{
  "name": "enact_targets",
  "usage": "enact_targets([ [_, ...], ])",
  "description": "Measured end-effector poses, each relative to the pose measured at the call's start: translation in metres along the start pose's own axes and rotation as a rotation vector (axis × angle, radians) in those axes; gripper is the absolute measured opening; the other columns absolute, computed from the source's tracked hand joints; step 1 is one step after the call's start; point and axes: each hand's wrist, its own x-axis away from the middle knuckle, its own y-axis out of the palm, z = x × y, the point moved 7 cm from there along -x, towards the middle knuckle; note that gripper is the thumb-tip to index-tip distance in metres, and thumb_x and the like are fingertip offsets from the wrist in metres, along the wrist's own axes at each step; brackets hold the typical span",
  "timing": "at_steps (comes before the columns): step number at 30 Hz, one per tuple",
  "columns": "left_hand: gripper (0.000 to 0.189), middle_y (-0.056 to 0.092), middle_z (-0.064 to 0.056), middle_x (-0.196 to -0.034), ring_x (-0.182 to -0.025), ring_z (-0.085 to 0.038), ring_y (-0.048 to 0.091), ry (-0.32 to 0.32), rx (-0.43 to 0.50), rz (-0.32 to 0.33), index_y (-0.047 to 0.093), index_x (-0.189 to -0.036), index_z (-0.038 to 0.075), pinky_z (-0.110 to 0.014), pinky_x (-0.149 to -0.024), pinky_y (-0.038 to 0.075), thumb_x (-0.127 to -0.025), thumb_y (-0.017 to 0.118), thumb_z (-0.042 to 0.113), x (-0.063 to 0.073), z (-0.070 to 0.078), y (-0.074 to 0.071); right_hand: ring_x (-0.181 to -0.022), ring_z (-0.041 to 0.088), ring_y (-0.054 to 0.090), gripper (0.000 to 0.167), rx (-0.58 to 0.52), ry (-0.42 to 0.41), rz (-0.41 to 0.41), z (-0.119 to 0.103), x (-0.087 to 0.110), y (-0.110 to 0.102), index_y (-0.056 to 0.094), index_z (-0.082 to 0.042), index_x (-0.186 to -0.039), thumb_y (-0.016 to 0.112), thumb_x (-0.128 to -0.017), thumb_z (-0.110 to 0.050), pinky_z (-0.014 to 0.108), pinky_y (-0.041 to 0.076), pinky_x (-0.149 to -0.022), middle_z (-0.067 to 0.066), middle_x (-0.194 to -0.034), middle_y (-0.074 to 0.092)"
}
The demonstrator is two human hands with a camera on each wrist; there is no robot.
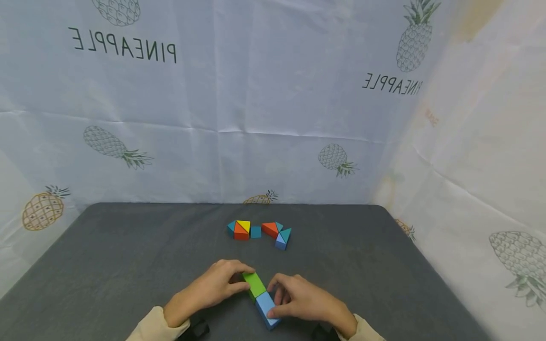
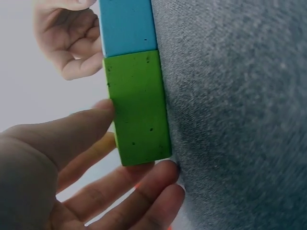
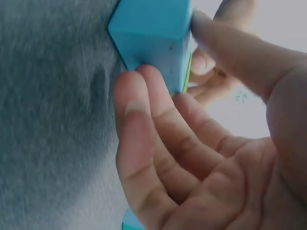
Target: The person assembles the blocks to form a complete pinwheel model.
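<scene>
A green block (image 1: 254,283) and a light blue block (image 1: 267,307) lie end to end on the dark table, forming one slanted bar. With thumb and fingers, my left hand (image 1: 222,284) holds the green block; in the left wrist view the thumb lies on the green block's (image 2: 136,108) upper edge and fingertips meet its far end. My right hand (image 1: 300,298) grips the blue block, its thumb on top. Seen from the right wrist, fingertips touch the side of the blue block (image 3: 153,52), and only a sliver of green shows behind it.
Farther back on the dark table (image 1: 170,251) sit several small blocks: an orange block (image 1: 241,232) with a yellow triangle (image 1: 244,224), a teal cube (image 1: 256,232), an orange wedge (image 1: 269,229) and a blue piece (image 1: 281,241). A pineapple-print curtain (image 1: 273,94) hangs behind the table.
</scene>
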Motion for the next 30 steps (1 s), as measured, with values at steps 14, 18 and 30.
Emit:
enact_targets([
  [14, 0.042, 0.069, -0.002, -0.118, -0.097, -0.013, 0.064, -0.056, -0.008, -0.057, 0.067, -0.126, 0.011, -0.031, -0.079, 0.053, -0.091, 0.072, 0.033, 0.001, 0.002, 0.005, -0.062, 0.003, 0.057, 0.023, -0.03, 0.057, 0.08, -0.002, -0.002, 0.002, 0.063, -0.007, -0.109, 0.071, -0.092, -0.019, 0.022, 0.044, -0.066, 0.002, -0.08, 0.072],
  [18, 0.048, 0.067, 0.003, -0.105, -0.087, -0.01, 0.059, -0.092, -0.033, -0.081, 0.064, -0.129, 0.011, -0.029, -0.072, 0.048, -0.089, 0.073, 0.037, 0.004, 0.006, 0.004, -0.064, 0.005, 0.059, 0.023, -0.083, 0.066, 0.085, 0.002, -0.005, 0.0, 0.063, -0.004, -0.111, 0.069, -0.093, -0.018, 0.022, 0.046, -0.057, 0.005, -0.084, 0.073],
  [30, 0.074, 0.065, 0.001, -0.118, -0.094, -0.006, 0.055, -0.133, -0.03, -0.151, 0.055, -0.139, 0.006, -0.031, -0.08, 0.05, -0.084, 0.074, 0.051, 0.004, 0.009, 0.018, -0.063, 0.013, 0.065, 0.021, -0.158, 0.104, 0.068, 0.007, -0.007, 0.002, 0.063, -0.004, -0.11, 0.068, -0.093, -0.016, 0.025, 0.05, -0.055, 0.011, -0.082, 0.074],
])
